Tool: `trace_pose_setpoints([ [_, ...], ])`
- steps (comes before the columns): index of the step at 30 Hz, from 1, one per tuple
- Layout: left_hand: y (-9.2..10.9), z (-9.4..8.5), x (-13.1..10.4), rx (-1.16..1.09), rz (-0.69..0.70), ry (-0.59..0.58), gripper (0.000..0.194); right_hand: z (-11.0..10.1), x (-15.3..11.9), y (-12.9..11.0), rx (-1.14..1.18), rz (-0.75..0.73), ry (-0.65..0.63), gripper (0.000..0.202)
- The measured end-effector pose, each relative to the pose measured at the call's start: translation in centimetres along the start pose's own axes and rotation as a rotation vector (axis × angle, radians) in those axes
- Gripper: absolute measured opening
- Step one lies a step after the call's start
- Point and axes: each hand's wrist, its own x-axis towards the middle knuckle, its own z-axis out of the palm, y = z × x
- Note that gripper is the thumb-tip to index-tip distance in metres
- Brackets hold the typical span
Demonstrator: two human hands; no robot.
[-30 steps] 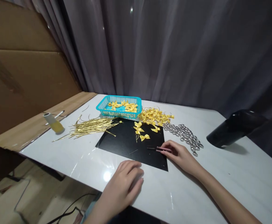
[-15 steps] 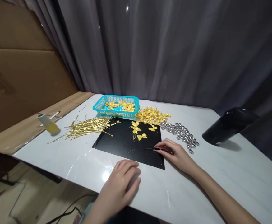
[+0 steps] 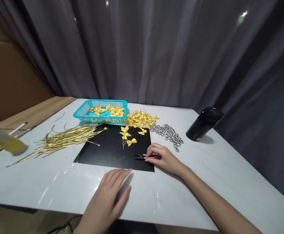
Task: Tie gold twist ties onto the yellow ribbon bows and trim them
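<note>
My right hand (image 3: 163, 157) grips a small pair of scissors or snips (image 3: 140, 157), whose dark blades point left over the right part of a black mat (image 3: 103, 156). Most of the tool's handle is hidden by my fingers. In front of the mat's near edge, my left hand (image 3: 107, 193) rests over the white table with its fingers stretched out and thumb apart, holding nothing. A thin piece of wire or thread (image 3: 120, 159) lies on the mat between my hands. Farther back on it are a few yellow ribbon bows (image 3: 131, 142).
A blue basket (image 3: 100, 119) holding yellow bows stands behind the mat, beside a pile of bows (image 3: 142, 118). Gold twist ties (image 3: 64, 139) lie left. Silver beads (image 3: 168, 132) and a black bottle (image 3: 202, 125) are right. A bottle of yellow liquid (image 3: 6, 141) stands far left.
The view has swung to the right, so everything appears farther left. The blades of the tool in my right hand look more spread. My left hand's fingers are straighter.
</note>
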Motion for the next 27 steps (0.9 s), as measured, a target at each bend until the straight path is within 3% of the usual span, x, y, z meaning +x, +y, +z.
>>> trace_pose_setpoints([
  [6,0.3,0.0,0.0,-0.009,0.004,-0.039,0.022,-0.1,0.0,-0.2,-0.002,0.030,-0.017,0.017],
  [17,1.2,-0.9,0.1,-0.133,-0.040,-0.008,0.017,-0.1,0.4,0.7,0.016,0.192,-0.042,0.031],
  [21,0.9,-0.9,-0.3,-0.322,-0.141,0.180,0.016,0.6,0.8,0.8,0.127,0.313,0.019,0.039],
  [27,-1.0,-3.1,-1.8,-0.377,-0.404,0.557,0.018,4.6,3.2,-3.6,0.461,0.394,-0.150,0.048],
])
